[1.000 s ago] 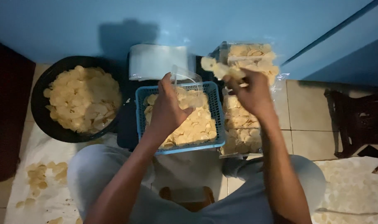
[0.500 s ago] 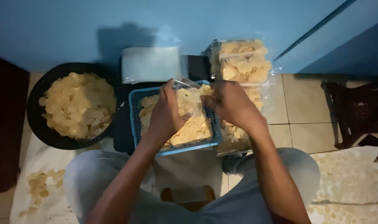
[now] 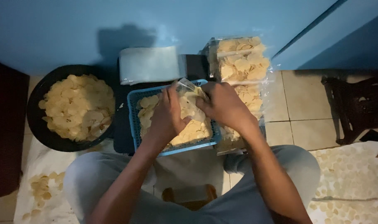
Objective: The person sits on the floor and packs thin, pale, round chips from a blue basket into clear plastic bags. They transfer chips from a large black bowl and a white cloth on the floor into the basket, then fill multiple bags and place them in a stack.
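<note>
Over a blue plastic basket (image 3: 134, 120) full of pale round chips, both hands hold a clear plastic bag (image 3: 189, 99) partly filled with chips. My left hand (image 3: 167, 114) grips the bag's left side. My right hand (image 3: 222, 104) is closed at the bag's mouth on the right. The bag's lower part is hidden between the hands.
A black round tub (image 3: 37, 124) of chips stands at left. Filled chip bags (image 3: 241, 62) are stacked at right. A pile of empty clear bags (image 3: 149, 64) lies behind the basket against the blue wall. Loose chips lie on sheets (image 3: 354, 182) on the floor. A dark stool (image 3: 357, 108) stands far right.
My right hand came down from the stacked bags at right with chips and moved left to the bag's mouth over the basket. The left hand stayed on the bag.
</note>
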